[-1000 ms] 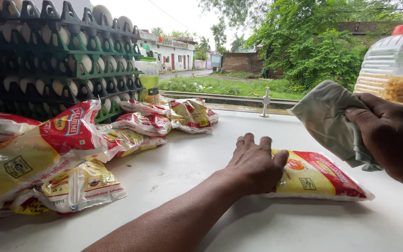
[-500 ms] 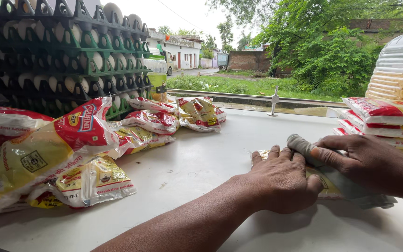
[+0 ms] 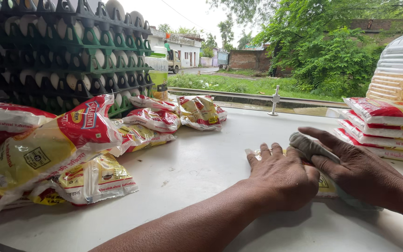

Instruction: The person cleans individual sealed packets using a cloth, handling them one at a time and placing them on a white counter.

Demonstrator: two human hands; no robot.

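A flat snack packet (image 3: 325,185), yellow and red, lies on the white counter (image 3: 197,168) and is mostly covered by my hands. My left hand (image 3: 281,177) rests flat on the packet's left part, fingers spread. My right hand (image 3: 355,170) presses a grey-green cloth (image 3: 308,145) down on the packet, fingers curled over the cloth. The two hands touch each other above the packet.
Several loose snack packets (image 3: 61,154) are heaped at the left, with more (image 3: 200,112) further back. A neat stack of packets (image 3: 388,128) stands at the right below a clear plastic jar (image 3: 399,70). Stacked dark green egg trays (image 3: 66,51) fill the back left.
My right hand came down from mid-air with the cloth and now presses it on the packet. The stack of packets at the right has come into view.
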